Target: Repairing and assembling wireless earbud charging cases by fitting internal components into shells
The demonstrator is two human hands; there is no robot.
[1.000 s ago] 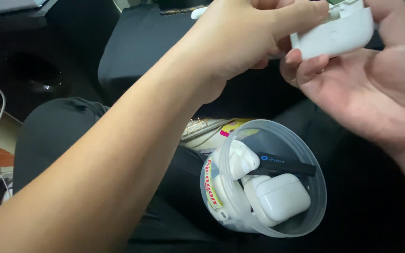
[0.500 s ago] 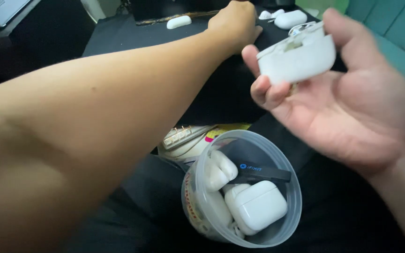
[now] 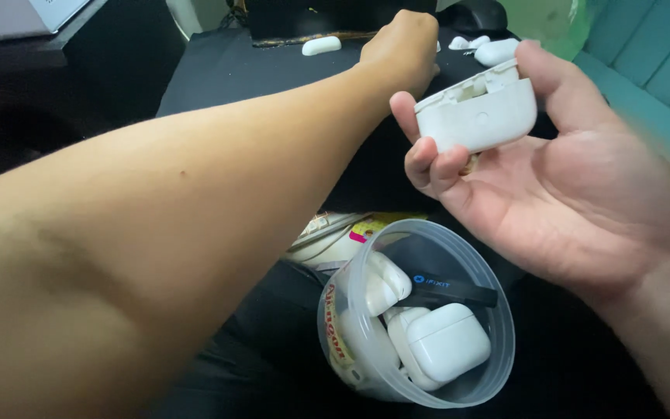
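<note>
**Earbud case halves: one held up, loose parts waiting on the dark table**

Earbud case shell [image 3: 476, 115] sits up at the right of the head view, its open, hollowed edge tilted upward, pinched between the thumb on top and the curled fingers beneath.

Going left to right: the left arm stretches diagonally across the view, and the left hand [image 3: 401, 43] rests knuckles-up at the far edge of the dark table [image 3: 226, 66]. Its fingers curl down and away from the camera, so I cannot tell whether they close on anything. A small white piece [image 3: 321, 46] lies just to its left, and a few more white pieces [image 3: 490, 48] lie to its right, partly behind the held shell.

Lower down, a clear plastic tub [image 3: 498, 341] sits on the lap, holding several white earbud cases [image 3: 443, 341] and a black pry tool [image 3: 447, 289].

The right hand [image 3: 560, 194] is palm-up and mostly open, with only the fingertips and thumb gripping the shell.

To do this well, I would judge the shell should stay level with its open side up so nothing drops out, and the reaching hand should pick small pieces one at a time, watched rather than felt for.
</note>
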